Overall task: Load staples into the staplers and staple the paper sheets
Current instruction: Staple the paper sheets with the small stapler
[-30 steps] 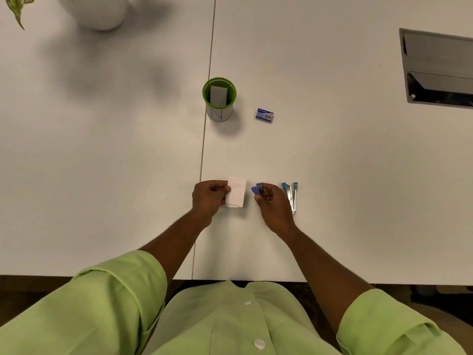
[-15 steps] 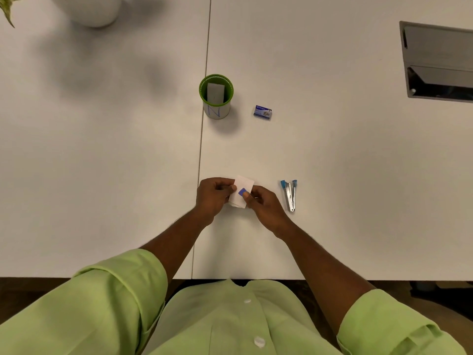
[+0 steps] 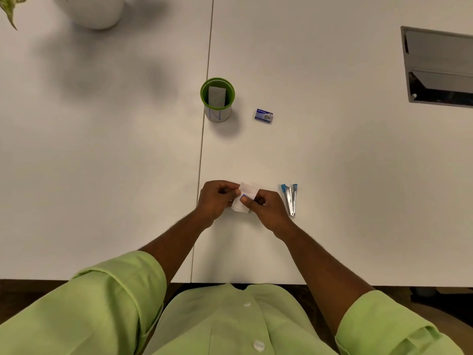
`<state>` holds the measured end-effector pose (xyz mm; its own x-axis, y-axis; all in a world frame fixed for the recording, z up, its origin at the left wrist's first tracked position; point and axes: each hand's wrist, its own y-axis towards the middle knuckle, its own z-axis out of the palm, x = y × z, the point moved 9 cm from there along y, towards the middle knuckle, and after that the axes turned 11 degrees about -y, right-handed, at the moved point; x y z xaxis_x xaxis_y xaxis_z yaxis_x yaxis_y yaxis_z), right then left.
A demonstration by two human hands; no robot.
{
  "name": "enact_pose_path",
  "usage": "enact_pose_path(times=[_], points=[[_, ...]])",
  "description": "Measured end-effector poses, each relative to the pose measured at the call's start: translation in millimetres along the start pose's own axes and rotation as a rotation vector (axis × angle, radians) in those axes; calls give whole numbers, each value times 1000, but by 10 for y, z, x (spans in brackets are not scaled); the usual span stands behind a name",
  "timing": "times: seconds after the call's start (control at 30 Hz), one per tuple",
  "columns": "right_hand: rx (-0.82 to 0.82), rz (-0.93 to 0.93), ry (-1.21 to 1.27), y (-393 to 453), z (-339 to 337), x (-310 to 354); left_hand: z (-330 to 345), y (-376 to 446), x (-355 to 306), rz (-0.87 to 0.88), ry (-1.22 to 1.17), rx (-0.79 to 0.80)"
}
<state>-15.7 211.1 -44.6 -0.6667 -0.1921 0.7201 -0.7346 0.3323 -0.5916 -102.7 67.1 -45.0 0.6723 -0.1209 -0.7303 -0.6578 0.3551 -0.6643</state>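
My left hand [image 3: 217, 199] pinches the left side of a small white paper sheet [image 3: 247, 188] just above the table's near middle. A small purple-blue stapler [image 3: 243, 196] sits against the sheet, gripped by my right hand [image 3: 266, 210], whose thumb presses on its top; most of it is hidden by my fingers. Another stapler [image 3: 290, 197], silver with light-blue tips, lies open on the table just right of my right hand. A small blue staple box [image 3: 263, 116] rests farther back.
A green cup [image 3: 217, 98] marked N, with a folded grey-white paper inside, stands behind my hands on the table seam [image 3: 204, 124]. A white pot [image 3: 94, 11] is at the far left, a recessed metal hatch [image 3: 439, 67] at the far right.
My right hand carried the purple-blue stapler left from beside the silver stapler onto the paper sheet and now presses it there. The left hand kept hold of the sheet.
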Motion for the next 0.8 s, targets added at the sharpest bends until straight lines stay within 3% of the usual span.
enact_pose_path(times=[0.63,0.8], points=[[-83,49,-14,28,-97,-32,43,24,-4,-10,32,-12],[-11,8,-29,26,-32,-15,1,28,-3,-13,53,-37]])
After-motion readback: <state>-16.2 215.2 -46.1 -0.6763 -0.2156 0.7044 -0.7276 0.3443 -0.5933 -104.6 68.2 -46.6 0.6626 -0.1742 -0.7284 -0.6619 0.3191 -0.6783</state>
